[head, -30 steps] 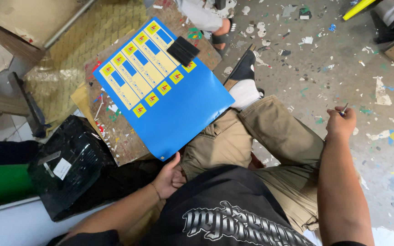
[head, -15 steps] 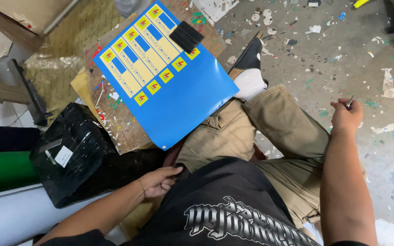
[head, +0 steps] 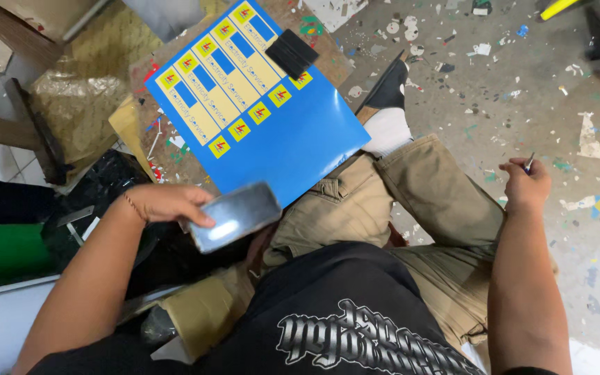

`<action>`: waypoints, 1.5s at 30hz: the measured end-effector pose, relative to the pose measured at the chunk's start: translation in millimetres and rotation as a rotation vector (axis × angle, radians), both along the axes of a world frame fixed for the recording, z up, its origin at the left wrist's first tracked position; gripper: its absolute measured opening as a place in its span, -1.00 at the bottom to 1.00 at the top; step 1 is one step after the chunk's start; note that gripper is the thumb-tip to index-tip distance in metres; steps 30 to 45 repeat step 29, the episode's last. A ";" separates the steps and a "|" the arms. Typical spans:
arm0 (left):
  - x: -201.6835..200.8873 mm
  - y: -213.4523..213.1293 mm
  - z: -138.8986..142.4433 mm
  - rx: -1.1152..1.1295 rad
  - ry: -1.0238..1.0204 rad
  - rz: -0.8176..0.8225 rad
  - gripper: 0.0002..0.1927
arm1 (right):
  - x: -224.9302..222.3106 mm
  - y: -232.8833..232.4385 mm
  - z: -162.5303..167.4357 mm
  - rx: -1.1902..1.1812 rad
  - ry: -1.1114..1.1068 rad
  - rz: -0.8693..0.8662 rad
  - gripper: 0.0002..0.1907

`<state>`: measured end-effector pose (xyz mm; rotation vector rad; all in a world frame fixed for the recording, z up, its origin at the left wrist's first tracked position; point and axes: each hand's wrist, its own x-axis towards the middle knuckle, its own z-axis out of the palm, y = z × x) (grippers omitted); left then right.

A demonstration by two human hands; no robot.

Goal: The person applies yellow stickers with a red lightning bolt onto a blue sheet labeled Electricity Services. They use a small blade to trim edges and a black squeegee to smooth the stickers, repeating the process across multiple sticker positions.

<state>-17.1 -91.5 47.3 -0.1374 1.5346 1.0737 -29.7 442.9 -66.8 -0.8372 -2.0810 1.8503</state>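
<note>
Grey concrete floor (head: 494,90), littered with paint flecks, paper scraps; even light.

Worn wood board (head: 175,149), blue sticker sheet (head: 293,139) flat on it

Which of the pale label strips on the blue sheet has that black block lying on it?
The strip farthest from the person, at the blue sheet's top corner: the black block covers its end, while the others lie uncovered.

Dark glossy phone (head: 236,216), tilted flat in left grip, thin pen-like tool (head: 528,163) upright in right fist
</note>
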 end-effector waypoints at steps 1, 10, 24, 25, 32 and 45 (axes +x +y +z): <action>-14.1 8.4 9.8 0.026 0.073 0.066 -0.60 | 1.0 0.0 1.3 0.018 -0.014 0.000 -0.83; -79.8 152.3 -9.1 0.837 0.909 0.488 -0.22 | 5.5 0.6 6.3 0.011 -0.016 -0.021 -0.83; -86.9 198.5 -30.3 0.973 0.831 0.409 -0.19 | -0.6 -3.4 -5.8 0.175 -0.036 0.031 -0.84; -87.4 199.0 -31.3 0.986 0.817 0.405 -0.19 | -3.2 -7.6 -5.8 0.286 0.010 0.062 -0.85; -86.5 201.8 -37.2 1.011 0.804 0.374 -0.21 | -19.0 -34.3 -3.0 0.311 0.165 0.199 -0.83; -86.5 201.8 -37.2 1.011 0.804 0.374 -0.21 | -19.0 -34.3 -3.0 0.311 0.165 0.199 -0.83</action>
